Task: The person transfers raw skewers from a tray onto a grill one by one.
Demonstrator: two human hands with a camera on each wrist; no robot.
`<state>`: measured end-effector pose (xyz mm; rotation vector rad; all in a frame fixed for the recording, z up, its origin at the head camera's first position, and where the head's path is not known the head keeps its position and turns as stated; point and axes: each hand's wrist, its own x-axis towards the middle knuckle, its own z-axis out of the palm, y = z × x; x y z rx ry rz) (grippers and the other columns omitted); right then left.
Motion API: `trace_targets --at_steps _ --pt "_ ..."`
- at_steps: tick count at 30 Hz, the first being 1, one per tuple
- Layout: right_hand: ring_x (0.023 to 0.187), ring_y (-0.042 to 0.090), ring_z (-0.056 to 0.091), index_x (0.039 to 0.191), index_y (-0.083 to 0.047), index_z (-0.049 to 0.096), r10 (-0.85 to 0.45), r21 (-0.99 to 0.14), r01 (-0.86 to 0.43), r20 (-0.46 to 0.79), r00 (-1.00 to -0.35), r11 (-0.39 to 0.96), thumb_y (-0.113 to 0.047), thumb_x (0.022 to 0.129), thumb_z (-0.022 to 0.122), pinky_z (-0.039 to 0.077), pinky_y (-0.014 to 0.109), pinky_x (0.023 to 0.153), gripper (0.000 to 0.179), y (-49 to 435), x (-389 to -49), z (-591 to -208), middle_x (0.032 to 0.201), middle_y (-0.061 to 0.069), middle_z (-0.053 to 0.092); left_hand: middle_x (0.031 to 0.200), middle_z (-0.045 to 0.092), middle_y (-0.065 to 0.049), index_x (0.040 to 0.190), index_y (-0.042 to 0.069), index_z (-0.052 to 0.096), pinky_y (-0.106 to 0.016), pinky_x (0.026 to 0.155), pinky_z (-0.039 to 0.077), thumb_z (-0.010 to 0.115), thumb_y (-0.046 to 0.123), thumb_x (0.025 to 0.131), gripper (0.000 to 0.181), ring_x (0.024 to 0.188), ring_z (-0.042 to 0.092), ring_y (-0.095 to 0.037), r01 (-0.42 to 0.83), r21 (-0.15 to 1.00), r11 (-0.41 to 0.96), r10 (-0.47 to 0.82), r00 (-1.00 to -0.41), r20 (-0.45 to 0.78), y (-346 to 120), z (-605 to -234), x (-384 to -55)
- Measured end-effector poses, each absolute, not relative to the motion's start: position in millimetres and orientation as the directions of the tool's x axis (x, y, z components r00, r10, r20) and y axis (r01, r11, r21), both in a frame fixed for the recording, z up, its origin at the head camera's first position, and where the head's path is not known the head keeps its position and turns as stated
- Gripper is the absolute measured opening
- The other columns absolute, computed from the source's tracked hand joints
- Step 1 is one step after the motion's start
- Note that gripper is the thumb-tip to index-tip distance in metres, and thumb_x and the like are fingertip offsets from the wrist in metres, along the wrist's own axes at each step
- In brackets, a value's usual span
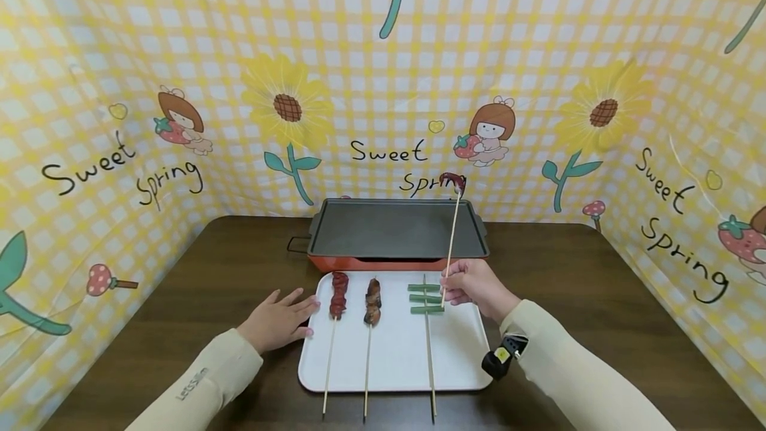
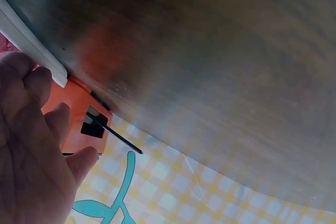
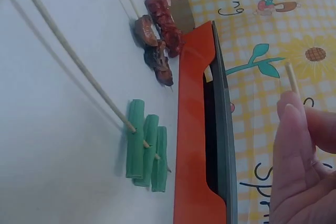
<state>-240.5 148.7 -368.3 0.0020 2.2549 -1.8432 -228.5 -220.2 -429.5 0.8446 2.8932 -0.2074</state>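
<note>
My right hand (image 1: 475, 288) pinches a thin wooden skewer (image 1: 453, 228) near its lower end, above the tray's right side. The skewer stands nearly upright, with a dark red piece of food (image 1: 451, 182) at its top; its exact kind is unclear. My left hand (image 1: 278, 320), fingers spread, touches the left rim of a white tray (image 1: 395, 364). On the tray lie a skewer of red meat (image 1: 338, 294), a skewer of browned pieces (image 1: 373, 301) and a skewer through three green stalks (image 1: 426, 310). The right wrist view shows the green stalks (image 3: 142, 140) closely.
Behind the tray stands a flat dark griddle (image 1: 383, 228) on an orange base (image 1: 341, 263), with a wire handle (image 1: 295, 244) at its left. All stand on a dark wooden table (image 1: 251, 251). A yellow checked cloth (image 1: 371, 85) hangs around the back and sides.
</note>
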Motion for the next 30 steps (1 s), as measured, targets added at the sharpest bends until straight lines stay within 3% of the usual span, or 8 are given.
trace_targets --at_steps 14,30 --pt "0.054 0.013 0.059 0.096 0.008 0.058 -0.129 -0.959 0.192 -0.221 -0.967 0.208 0.002 0.091 0.058 0.053 0.025 0.055 0.008 153 -260 -385 0.068 0.006 0.062 0.144 0.047 -0.007 0.140 0.008 0.050 -0.061 0.103 0.030 0.054 0.039 0.095 0.055 0.135 0.039 -0.031 0.529 -0.091 0.843 0.509 -0.842 -0.182 -212 -422 -225" --pt "0.055 0.012 0.058 0.110 0.015 0.055 -0.083 -0.966 0.206 -0.220 -0.972 0.155 0.002 0.092 0.056 0.052 0.023 0.056 0.022 155 -270 -401 0.072 0.006 0.063 0.144 0.047 -0.007 0.140 0.007 0.050 -0.060 0.104 0.029 0.054 0.038 0.095 0.055 0.135 0.038 -0.031 0.516 -0.098 0.851 0.494 -0.849 -0.189 -213 -420 -221"
